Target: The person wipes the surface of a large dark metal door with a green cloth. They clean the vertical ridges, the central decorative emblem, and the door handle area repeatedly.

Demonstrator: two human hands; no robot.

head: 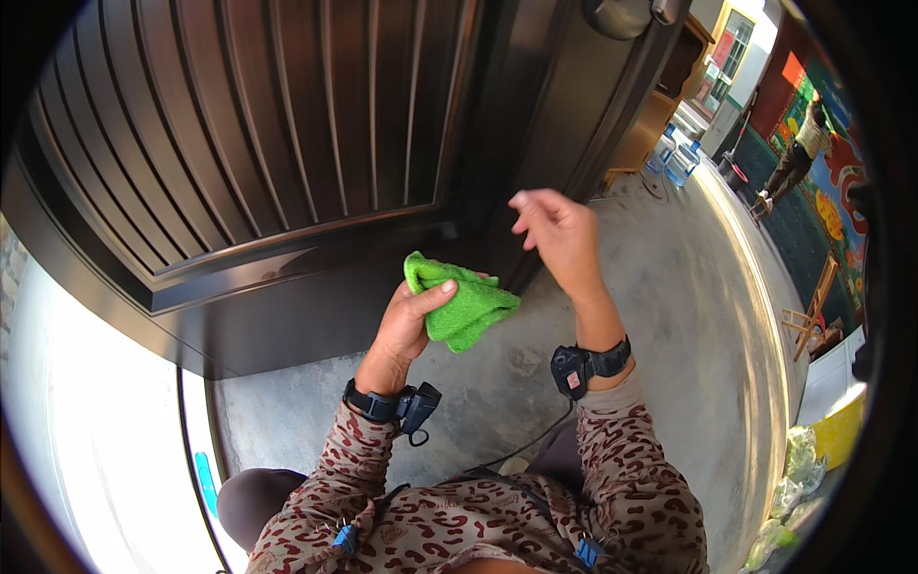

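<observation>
My left hand grips a folded green cloth, its thumb pressed on top. To the right and a little higher, my right hand is raised with its fingers curled loosely; it holds nothing and does not touch the cloth. Both hands are in front of the lower part of a dark brown door with vertical grooves. A metal door handle shows at the top edge. Black straps with small devices are on both wrists.
Grey concrete floor lies below and right. Large water bottles stand beside a wooden cabinet. Farther right, a person stands raised before a painted mural, near a wooden easel-like frame. Plastic bags lie lower right. A cable runs near my lap.
</observation>
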